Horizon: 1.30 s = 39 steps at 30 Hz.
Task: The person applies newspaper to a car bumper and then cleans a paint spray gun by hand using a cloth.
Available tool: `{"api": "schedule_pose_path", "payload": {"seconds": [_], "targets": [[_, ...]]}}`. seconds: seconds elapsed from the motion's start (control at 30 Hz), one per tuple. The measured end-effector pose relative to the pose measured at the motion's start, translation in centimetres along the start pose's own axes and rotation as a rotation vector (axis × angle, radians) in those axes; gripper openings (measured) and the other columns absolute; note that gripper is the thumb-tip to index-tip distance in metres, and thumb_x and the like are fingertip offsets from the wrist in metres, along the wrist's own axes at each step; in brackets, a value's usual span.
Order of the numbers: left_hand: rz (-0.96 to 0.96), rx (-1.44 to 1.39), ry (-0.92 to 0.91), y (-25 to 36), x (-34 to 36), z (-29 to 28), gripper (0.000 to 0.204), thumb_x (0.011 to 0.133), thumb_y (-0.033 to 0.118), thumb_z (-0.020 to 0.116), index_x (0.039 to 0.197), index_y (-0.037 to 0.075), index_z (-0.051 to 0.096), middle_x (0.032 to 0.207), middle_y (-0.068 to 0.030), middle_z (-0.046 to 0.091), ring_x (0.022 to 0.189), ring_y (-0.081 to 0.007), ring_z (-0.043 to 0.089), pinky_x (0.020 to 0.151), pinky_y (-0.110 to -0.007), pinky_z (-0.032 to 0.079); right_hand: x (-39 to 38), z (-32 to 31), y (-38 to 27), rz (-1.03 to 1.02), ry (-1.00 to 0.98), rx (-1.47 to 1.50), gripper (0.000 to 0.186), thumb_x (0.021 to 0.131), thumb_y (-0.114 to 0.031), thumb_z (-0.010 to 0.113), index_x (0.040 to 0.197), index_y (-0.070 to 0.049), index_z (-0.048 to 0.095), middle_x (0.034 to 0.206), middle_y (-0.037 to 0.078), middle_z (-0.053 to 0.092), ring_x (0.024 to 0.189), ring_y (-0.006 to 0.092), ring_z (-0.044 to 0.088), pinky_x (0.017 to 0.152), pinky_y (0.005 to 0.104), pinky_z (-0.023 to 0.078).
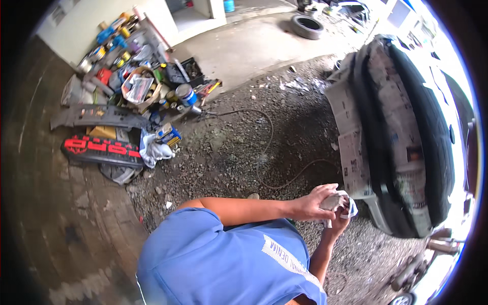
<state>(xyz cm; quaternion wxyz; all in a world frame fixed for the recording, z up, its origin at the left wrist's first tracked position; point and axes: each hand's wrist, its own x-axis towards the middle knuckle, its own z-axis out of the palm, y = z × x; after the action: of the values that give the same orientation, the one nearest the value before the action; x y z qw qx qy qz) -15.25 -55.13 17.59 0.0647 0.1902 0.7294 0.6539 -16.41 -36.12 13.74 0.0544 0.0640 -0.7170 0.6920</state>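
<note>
Together, both hands [325,206] raised, clutching crumpled rag [336,201]

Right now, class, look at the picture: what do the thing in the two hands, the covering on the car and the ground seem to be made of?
The wad in both hands: soft cloth or paper, crumpled, whitish; unclear which. The covering on the car: newspaper, printed columns, flat matte sheets. The ground: loose grey gravel, rough and dusty.

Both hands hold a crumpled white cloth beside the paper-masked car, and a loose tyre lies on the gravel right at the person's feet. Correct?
Not quite: the head view shows the loose black tyre far off on the concrete. Both hands, left hand and right hand, do hold the crumpled white cloth beside the paper-masked car.
</note>
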Motion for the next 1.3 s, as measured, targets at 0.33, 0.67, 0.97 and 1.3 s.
{"api": "schedule_pose_path", "payload": {"seconds": [0.33,0.67,0.97,1.3], "targets": [[0.036,0.025,0.369,2.0,-1.1,-1.0,0.095,0.079,0.065,0.065,0.148,0.011,0.031,0.159,-0.0269,0.012,0.149,-0.0408,0.004,0.118,-0.046,0.011,0.6,10.0,-3.4,0.306,-0.455,0.797,0.079,0.092,-0.069,0.038,0.153,-0.021,0.024,0.156,0.007,0.031,0.142,0.0288,0.032,0.107,0.0501,0.037],[0.156,-0.636,0.927,-0.5,-2.2,-9.6,0.018,0.095,0.01,0.058,0.106,0.007,0.044,0.088,-0.0118,0.064,0.075,-0.0191,0.066,0.062,-0.034,0.058,2.0,12.4,-1.9,0.403,-0.814,0.293,0.067,0.098,-0.042,0.047,0.151,-0.006,0.026,0.15,0.016,0.035,0.135,0.0273,0.041,0.111,0.0451,0.034],[-0.228,-0.826,1.16,-7.3,-6.5,-8.6,0.063,0.101,0.06,0.029,0.083,0.007,0.058,0.07,-0.0051,0.061,0.06,-0.0132,0.059,0.058,-0.028,0.049,5.5,11.5,2.7,0.443,-1.282,-0.051,0.088,0.087,-0.036,0.073,0.151,-0.004,0.021,0.144,0.021,0.042,0.119,0.028,0.056,0.098,0.0402,0.047],[-0.261,-0.758,0.873,-8.4,-10.5,-6.6,0.042,0.104,0.037,0.043,0.131,0.006,0.051,0.117,-0.0037,0.059,0.108,-0.0126,0.054,0.097,-0.029,0.042,8.4,14.9,4.9,0.413,-1.313,-0.182,0.032,0.091,-0.009,0.061,0.121,0.001,0.058,0.105,0.005,0.066,0.096,0.0102,0.058,0.085,0.0262,0.047]]}}
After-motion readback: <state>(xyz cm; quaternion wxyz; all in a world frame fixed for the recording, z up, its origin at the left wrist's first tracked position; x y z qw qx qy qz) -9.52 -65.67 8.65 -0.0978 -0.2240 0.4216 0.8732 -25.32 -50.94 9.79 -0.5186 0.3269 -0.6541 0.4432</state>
